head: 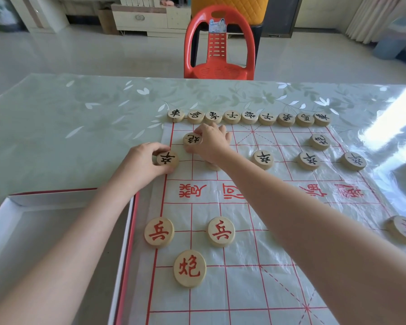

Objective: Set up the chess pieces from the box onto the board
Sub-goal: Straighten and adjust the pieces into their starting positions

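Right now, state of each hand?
Left hand: closed on a black soldier piece at the board's left edge.
Right hand: closed on a black cannon piece.

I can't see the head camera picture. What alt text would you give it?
Two bare hands set black-lettered wooden discs on a Chinese chess board: the left hand holds a soldier piece at the board's left edge, the right hand a cannon piece. A white box lies left, a red chair beyond the table.
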